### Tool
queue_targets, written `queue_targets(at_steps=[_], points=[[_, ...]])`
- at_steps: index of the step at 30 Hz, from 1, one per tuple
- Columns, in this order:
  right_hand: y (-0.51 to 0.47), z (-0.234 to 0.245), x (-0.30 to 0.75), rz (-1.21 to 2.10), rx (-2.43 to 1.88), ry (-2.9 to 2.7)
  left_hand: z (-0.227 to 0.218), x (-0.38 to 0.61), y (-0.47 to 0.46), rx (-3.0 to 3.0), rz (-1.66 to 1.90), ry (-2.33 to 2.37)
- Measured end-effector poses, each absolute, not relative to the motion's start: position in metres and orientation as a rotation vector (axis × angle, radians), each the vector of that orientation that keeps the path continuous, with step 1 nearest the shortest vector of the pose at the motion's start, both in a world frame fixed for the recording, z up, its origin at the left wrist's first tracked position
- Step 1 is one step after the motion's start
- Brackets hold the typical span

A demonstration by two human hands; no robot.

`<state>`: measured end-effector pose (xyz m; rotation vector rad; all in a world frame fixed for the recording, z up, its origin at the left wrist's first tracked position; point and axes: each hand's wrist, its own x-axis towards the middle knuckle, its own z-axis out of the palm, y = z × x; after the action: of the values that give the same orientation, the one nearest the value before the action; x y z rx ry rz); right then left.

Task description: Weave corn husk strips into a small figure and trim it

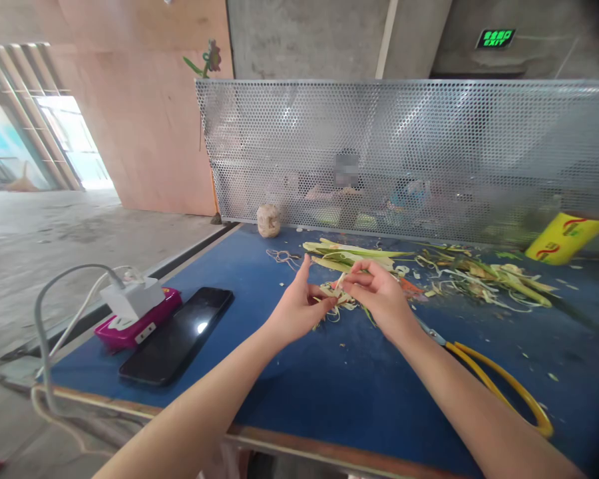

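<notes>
My left hand (299, 303) has its index finger raised, while the thumb and other fingers close on a pale husk strip (333, 291). Close beside it, my right hand (377, 293) pinches the same pale material between thumb and fingertips; the fingers partly cover it. Thin shreds lie on the table just under both hands. Behind them rest long green-and-cream husk leaves (352, 251). Scissors with yellow handles (509, 382) lie by my right forearm, which hides part of them. A bit of orange material (410, 288) shows beyond my right hand.
The blue table (299, 399) backs onto a perforated metal screen (409, 146). A black phone (177, 339) and a magenta power strip (140, 326) with cables sit left. More husk scraps (484, 276), a yellow roll (566, 237) and a pale round block (268, 221) lie toward the back.
</notes>
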<state>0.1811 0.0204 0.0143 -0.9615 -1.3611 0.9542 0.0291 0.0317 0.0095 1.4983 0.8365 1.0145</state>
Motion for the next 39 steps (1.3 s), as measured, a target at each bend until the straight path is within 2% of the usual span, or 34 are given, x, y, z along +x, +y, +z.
queue_targets(at_steps=[11, 22, 39], points=[[0.017, 0.020, 0.193, 0.594, -1.020, -1.920, 0.010, 0.027, 0.035, 1.397, 0.968, 0.814], [0.014, 0.019, 0.191, 0.235, -1.073, -2.029, 0.007, 0.027, 0.037, 1.311, 0.998, 0.786], [0.022, 0.015, 0.199, 0.176, -1.057, -2.101, 0.012, 0.029, 0.036, 1.243, 0.915, 0.885]])
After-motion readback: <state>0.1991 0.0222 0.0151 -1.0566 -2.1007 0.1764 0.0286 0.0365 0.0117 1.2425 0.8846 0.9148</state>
